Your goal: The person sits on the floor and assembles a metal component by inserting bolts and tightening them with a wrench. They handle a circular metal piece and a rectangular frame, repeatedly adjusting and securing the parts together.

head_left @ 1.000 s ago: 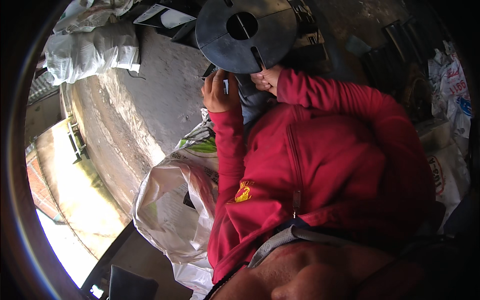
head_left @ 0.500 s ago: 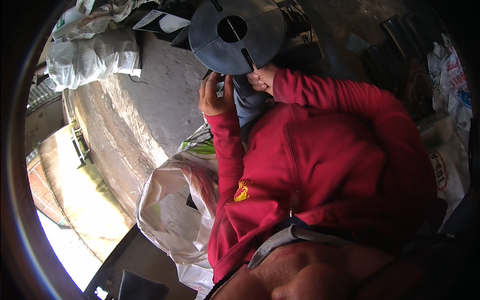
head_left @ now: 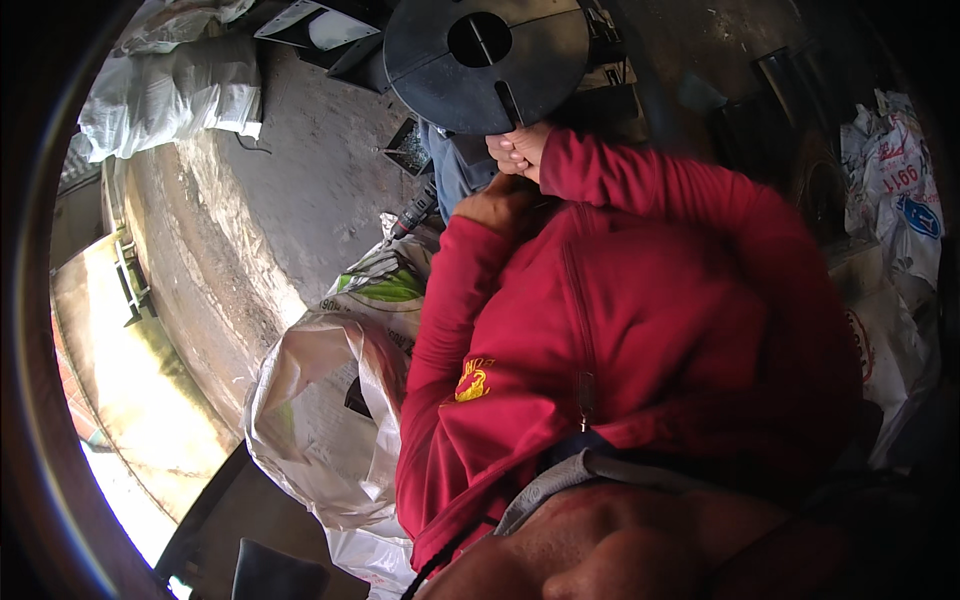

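Against the near rim of the dark metal disc (head_left: 440,75), the right hand (head_left: 515,150) pinches closed on its slot, left hand's (head_left: 495,205) fingers hidden; the disc looks heavy, stiff, best gripped at the rim.

Daylight glare lower left; dark, warped fisheye rim.

- A rough workshop or work yard, not a home.
- Bare, stained concrete floor (head_left: 300,170), dusty and cracked.
- A dark round metal disc (head_left: 480,75) with a centre hole, a machine part, at the top.
- Filled white woven sacks (head_left: 170,95) lie top left; an open white sack (head_left: 320,420) lies lower down.
- Dark metal parts (head_left: 780,90) lie at the upper right.
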A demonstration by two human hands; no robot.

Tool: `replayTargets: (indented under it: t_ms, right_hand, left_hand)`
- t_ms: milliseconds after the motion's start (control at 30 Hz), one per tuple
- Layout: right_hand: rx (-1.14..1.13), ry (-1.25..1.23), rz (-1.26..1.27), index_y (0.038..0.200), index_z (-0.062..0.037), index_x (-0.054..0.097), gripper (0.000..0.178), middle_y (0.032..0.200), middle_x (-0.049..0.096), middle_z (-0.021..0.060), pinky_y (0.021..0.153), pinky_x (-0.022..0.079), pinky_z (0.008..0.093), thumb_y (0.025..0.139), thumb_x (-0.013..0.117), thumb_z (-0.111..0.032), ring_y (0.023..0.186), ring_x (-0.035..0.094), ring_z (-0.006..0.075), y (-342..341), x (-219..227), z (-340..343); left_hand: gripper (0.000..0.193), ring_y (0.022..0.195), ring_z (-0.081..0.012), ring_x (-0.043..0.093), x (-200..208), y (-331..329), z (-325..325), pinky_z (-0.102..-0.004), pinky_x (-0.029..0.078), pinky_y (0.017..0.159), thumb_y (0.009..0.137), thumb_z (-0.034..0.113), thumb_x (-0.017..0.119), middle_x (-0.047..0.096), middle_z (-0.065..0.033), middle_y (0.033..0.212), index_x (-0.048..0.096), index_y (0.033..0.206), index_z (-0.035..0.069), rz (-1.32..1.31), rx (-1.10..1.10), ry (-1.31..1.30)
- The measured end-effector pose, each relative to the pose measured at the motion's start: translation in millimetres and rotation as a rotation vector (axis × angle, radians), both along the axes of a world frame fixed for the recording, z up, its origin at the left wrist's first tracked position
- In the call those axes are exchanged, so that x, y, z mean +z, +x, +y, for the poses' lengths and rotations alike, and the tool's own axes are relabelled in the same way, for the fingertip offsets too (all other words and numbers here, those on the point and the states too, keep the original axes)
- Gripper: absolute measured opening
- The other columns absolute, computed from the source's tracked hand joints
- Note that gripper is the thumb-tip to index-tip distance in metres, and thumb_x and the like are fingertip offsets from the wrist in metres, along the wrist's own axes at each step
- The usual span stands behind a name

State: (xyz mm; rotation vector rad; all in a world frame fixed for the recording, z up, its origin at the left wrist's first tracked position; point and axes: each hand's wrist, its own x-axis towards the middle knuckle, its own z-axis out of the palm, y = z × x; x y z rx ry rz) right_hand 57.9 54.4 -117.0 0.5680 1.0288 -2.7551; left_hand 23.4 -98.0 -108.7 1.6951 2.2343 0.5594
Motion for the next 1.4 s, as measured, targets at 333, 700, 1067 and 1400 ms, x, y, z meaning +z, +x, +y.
replayTargets:
  t_ms: [333, 700, 1067, 1400]
  right_hand:
    - [0.059, -0.182, 0.102, 0.070, -0.0145, 0.042, 0.035, 0.053, 0.034, -0.0077, 0.037, 0.024, 0.0164, 0.086, 0.060, -0.039, 0.042, 0.029, 0.0013, 0.2, -9.5, -0.6]
    - [-0.026, -0.237, 0.086, 0.081, -0.0118, 0.047, 0.025, 0.052, 0.036, -0.0076, 0.036, 0.024, 0.0157, 0.090, 0.056, -0.032, 0.039, 0.028, 0.0006, 0.3, -20.3, -1.4]
    - [-0.034, -0.301, 0.091, 0.087, -0.0101, 0.050, 0.024, 0.053, 0.036, -0.0075, 0.037, 0.025, 0.0163, 0.090, 0.057, -0.033, 0.039, 0.028, 0.0013, 0.8, -28.3, -1.5]
    - [0.013, -0.172, 0.041, 0.070, -0.0128, 0.041, 0.037, 0.051, 0.032, -0.0058, 0.039, 0.023, 0.0188, 0.093, 0.047, -0.041, 0.041, 0.026, 0.0041, 3.8, -15.1, -1.9]
  left_hand:
    - [0.016, 0.071, -0.0164, 0.056, 0.2, 0.3, -85.1, -0.0259, 0.043, 0.066, 0.074, 0.012, 0.072, 0.054, -0.0060, 0.075, 0.067, 0.087, 0.004, -0.764, 0.175, 0.080]
    - [0.031, 0.057, -0.0161, 0.060, 46.8, 3.5, -80.1, -0.0248, 0.047, 0.055, 0.087, 0.004, 0.055, 0.065, -0.0109, 0.076, 0.052, 0.118, 0.000, -0.377, 0.558, 0.394]
    - [0.038, 0.054, -0.0221, 0.053, 40.4, -9.9, -52.1, -0.0327, 0.040, 0.053, 0.079, -0.003, 0.056, 0.060, -0.0094, 0.069, 0.057, 0.117, 0.003, 0.288, 0.497, 0.512]
    - [0.040, 0.051, -0.0161, 0.044, 40.0, -9.3, -49.0, -0.0301, 0.033, 0.069, 0.075, 0.000, 0.061, 0.052, -0.0017, 0.059, 0.060, 0.115, 0.005, 0.383, 0.512, 0.638]
